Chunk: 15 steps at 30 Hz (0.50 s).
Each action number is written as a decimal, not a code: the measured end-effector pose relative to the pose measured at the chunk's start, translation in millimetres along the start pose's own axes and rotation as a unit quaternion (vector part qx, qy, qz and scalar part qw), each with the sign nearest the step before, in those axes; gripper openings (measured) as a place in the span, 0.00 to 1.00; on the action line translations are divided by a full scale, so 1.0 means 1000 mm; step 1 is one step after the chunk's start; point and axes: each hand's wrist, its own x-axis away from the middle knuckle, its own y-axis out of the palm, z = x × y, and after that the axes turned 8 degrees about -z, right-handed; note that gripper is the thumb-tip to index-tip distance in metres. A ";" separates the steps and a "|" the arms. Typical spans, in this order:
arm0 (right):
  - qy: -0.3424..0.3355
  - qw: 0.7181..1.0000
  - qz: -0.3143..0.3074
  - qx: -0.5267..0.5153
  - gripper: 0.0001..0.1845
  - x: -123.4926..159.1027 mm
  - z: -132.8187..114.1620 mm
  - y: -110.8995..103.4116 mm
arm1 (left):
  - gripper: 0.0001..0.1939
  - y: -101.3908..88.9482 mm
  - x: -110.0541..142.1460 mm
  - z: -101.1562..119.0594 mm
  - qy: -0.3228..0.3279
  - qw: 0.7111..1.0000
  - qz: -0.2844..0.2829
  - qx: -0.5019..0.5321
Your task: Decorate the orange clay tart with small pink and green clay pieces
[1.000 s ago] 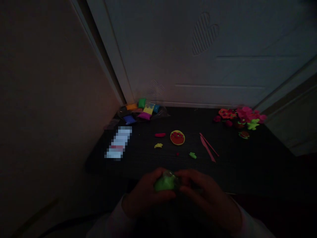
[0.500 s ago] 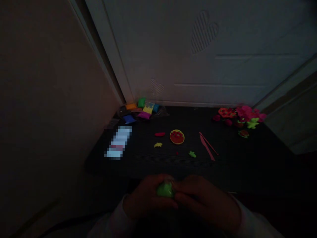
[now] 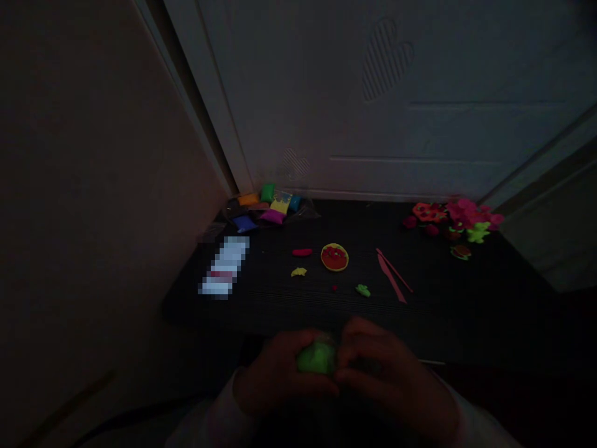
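In the dim light, a clear packet of bright green modelling clay [image 3: 316, 359] is held just in front of the dark table's near edge. My left hand [image 3: 280, 373] wraps round it, thumb above and fingers below. At the packet's right edge, my right hand [image 3: 392, 379] has its curled fingertips pinched against the wrapper. Beyond them on the table lie a small green clay piece [image 3: 362, 290], a tiny red bit [image 3: 334, 288], a yellow piece [image 3: 299, 272] and a red roll [image 3: 302, 252]. A yellow-rimmed red clay disc [image 3: 334, 257] sits near the table's middle.
Two pink modelling tools [image 3: 392, 274] lie right of the disc. Coloured clay packets [image 3: 273, 216] rest at the back left, behind a pixelated bright rectangle [image 3: 224, 266]. Pink and red clay figures [image 3: 466, 213] crowd the back right. A white panel with hearts [image 3: 298, 93] stands behind the table.
My right hand has shifted slightly right and its fingers have lifted and curled at the packet's edge. More of the green packet shows. My left hand has barely moved.
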 end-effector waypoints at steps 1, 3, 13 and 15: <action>-0.007 1.000 0.001 0.004 0.08 0.001 0.000 0.000 | 0.20 0.000 0.000 0.000 -0.003 1.000 0.001 0.001; -0.015 1.000 0.012 0.024 0.08 0.002 0.001 0.002 | 0.20 0.000 0.000 -0.001 -0.009 1.000 0.006 -0.003; -0.025 0.991 -0.056 0.115 0.16 0.004 0.005 0.002 | 0.21 0.000 0.000 -0.004 -0.009 0.997 -0.006 0.073; -0.021 0.990 -0.065 0.120 0.17 0.003 0.005 0.001 | 0.21 0.000 0.000 -0.002 -0.017 0.997 -0.003 0.081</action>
